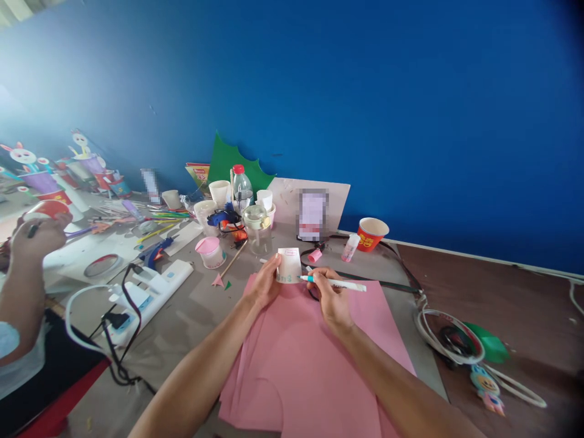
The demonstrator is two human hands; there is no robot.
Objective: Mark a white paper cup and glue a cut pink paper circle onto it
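My left hand (pixel 267 281) grips a small white paper cup (pixel 289 265) by its left side, above a stack of pink paper (pixel 314 365). Teal marks run along the cup's lower edge, and a small pink drawing shows near its top. Between the fingers of my right hand (pixel 332 297) is a white marker (pixel 349 285) with a teal end, its tip at the cup's lower right edge. A pink cap (pixel 314 255) and a small pink-and-white bottle (pixel 350 247) are just beyond my hands.
A red paper cup (pixel 373 235), a glass jar (pixel 258 231) and a bottle with a red lid (pixel 242 185) stand farther back. To the left lie a power strip (pixel 150 304) with cords and a blue glue gun (pixel 159 250). Another person's hand (pixel 39 234) holds something round and red-white at far left.
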